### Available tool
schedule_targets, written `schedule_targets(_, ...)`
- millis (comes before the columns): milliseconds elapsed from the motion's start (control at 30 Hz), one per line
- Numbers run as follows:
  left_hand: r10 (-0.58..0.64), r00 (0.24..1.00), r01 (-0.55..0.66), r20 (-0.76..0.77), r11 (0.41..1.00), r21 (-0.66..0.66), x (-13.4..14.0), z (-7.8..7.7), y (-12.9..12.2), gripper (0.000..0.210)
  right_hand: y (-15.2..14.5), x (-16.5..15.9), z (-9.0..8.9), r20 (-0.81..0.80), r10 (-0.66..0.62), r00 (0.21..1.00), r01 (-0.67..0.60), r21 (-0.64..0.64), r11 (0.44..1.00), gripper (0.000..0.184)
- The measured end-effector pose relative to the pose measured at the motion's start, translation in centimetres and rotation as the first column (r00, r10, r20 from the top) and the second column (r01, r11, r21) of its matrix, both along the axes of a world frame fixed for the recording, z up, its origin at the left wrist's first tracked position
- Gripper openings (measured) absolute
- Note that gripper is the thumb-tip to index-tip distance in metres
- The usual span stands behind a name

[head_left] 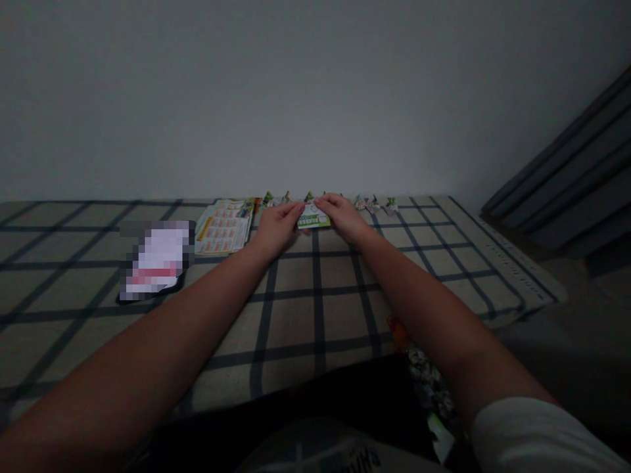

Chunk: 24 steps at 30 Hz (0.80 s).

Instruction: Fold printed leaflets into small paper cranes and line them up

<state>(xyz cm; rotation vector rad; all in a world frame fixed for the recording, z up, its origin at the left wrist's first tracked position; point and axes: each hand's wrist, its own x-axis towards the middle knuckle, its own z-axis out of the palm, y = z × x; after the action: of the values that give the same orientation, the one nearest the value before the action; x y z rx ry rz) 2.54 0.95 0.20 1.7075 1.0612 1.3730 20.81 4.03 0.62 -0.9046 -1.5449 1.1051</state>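
Observation:
A small green-and-white printed sheet of paper [314,220] is held between my two hands near the back of the table. My left hand [280,223] pinches its left edge, with the thumb on top. At its right edge my right hand [345,213] has closed thumb and fingers on it. Several small folded paper pieces [374,203] stand in a row behind my hands, partly hidden by them. Just left of my left hand lies a stack of printed leaflets [224,228].
A phone [160,256] with a blurred screen lies left of the leaflets. Checked cloth [290,295] covers the table, which meets a plain wall [315,98]. Below the table's front edge, an orange item [398,332] and patterned material [428,381] show by my right arm. A dark curtain [572,157] hangs at right.

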Motion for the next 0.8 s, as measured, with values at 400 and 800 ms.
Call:
schedule_targets(400,-0.021,0.998,0.026,0.059,0.995,-0.093,0.17,-0.16,0.48,0.045,0.02,0.21,0.20,-0.008,-0.059,0.998,0.059,0.016,0.998,0.043)
schedule_targets(800,-0.066,0.992,0.086,0.110,0.978,-0.190,0.27,-0.03,0.17,0.038,0.79,0.52,-0.32,-0.062,-0.070,0.996,0.070,-0.009,0.998,0.029)
